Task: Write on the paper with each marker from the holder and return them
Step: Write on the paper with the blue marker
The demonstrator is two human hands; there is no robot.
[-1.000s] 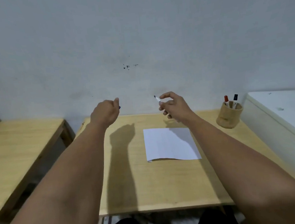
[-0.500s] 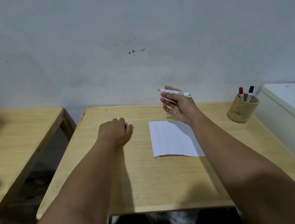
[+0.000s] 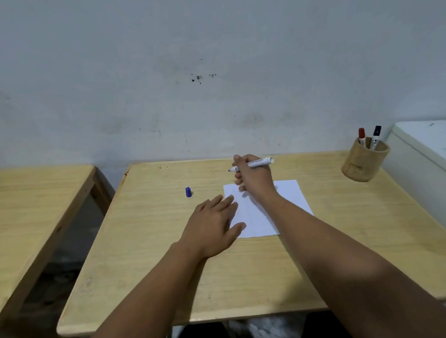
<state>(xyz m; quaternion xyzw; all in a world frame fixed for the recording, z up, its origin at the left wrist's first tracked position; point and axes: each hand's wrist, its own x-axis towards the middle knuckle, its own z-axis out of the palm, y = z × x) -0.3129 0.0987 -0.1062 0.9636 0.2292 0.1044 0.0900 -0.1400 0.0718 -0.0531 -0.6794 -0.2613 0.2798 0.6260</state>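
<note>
First marker uncapped, nothing written yet as far as I can see.

My right hand (image 3: 255, 178) grasps the white marker (image 3: 253, 163) above the white paper sheet (image 3: 274, 213); my left hand (image 3: 211, 229) lies released on the sheet's left edge. The blue cap (image 3: 188, 192) stands left of the sheet; two markers wait in the round wooden holder (image 3: 364, 160) on the wooden desk (image 3: 253, 279).

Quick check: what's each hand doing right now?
Left hand: open, flat, fingertips on the paper edge, holding nothing.
Right hand: closed on the uncapped marker, above the paper.
</note>
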